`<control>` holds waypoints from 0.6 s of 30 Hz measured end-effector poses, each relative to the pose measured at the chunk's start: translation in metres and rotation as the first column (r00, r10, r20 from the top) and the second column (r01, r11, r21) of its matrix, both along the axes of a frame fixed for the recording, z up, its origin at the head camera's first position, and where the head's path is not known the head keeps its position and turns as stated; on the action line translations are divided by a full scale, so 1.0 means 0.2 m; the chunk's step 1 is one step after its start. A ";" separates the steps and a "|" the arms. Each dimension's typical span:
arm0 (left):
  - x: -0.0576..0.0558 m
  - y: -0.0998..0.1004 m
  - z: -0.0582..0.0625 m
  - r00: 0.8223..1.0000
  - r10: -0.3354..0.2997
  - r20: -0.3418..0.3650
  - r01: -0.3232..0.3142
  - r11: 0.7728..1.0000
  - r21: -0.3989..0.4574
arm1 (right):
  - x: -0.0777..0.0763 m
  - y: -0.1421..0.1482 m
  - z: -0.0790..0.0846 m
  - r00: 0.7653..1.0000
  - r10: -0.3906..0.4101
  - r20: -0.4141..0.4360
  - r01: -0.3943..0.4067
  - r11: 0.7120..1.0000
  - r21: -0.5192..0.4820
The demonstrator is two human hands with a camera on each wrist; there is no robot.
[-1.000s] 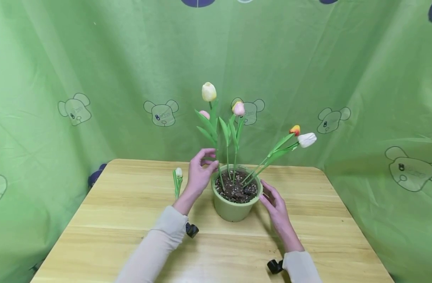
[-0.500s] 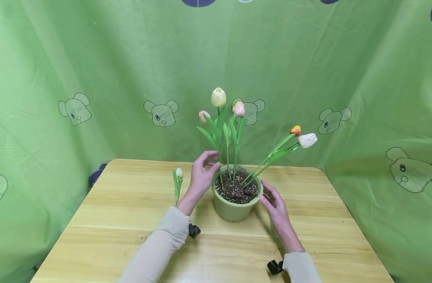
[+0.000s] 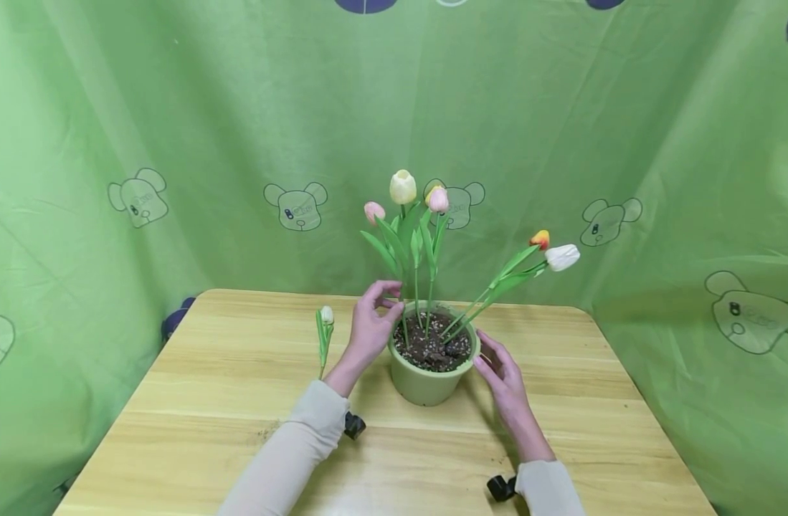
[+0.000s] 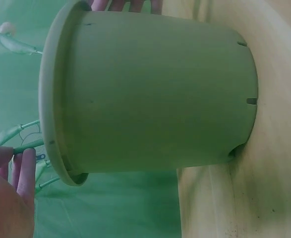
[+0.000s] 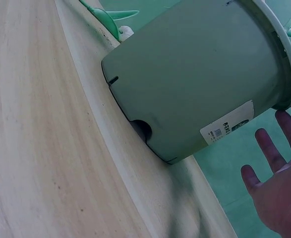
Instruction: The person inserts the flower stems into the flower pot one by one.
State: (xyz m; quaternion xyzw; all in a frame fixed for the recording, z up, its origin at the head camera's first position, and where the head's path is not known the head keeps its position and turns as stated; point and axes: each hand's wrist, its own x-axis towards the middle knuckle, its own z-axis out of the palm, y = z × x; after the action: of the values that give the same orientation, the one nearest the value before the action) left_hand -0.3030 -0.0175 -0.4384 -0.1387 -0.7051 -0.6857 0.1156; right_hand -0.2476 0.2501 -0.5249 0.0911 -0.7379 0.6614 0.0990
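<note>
My left hand [image 3: 370, 326] pinches the green stem of a pale yellow tulip [image 3: 403, 188] between thumb and fingers, just above the left rim of a light green pot [image 3: 426, 385]. The left wrist view shows the pinched stem [image 4: 28, 146] beside the pot's rim. The stem's lower end stands in the dark soil [image 3: 432, 351]. On the pot's right side, my right hand [image 3: 506, 383] touches the rim with thumb and a finger, its other fingers spread and extended. Pink tulips [image 3: 438, 199] stand upright in the pot; a white tulip [image 3: 562, 257] and an orange-red one [image 3: 540, 240] lean right.
Another white tulip [image 3: 327, 314] lies on the wooden table [image 3: 193, 401], left of the pot, partly hidden by my left arm. Soil crumbs dot the table. A green curtain [image 3: 239, 143] hangs behind and on both sides.
The pale yellow tulip and my left hand have moved right and down, and the flower head stands lower beside the pink ones. My right hand has stayed on the rim.
</note>
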 end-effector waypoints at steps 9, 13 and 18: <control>0.01 0.01 -0.04 1.000 -0.021 -0.016 0.021 1.000 -0.004 | 0.00 0.00 0.00 1.000 -0.001 0.001 0.001 1.000 -0.014; 0.01 0.03 -0.06 0.999 -0.040 -0.036 0.039 0.998 -0.040 | 0.00 0.00 0.00 1.000 0.004 -0.008 -0.004 0.999 -0.033; 0.02 0.04 -0.09 0.998 -0.046 -0.053 0.043 0.998 -0.054 | 0.00 0.00 0.01 1.000 0.007 0.004 -0.007 0.999 -0.036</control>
State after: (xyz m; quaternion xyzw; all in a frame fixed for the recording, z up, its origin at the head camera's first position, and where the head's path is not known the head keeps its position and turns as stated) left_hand -0.2993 -0.0090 -0.4557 -0.1760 -0.7163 -0.6653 0.1158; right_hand -0.2469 0.2492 -0.5239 0.0907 -0.7258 0.6750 0.0966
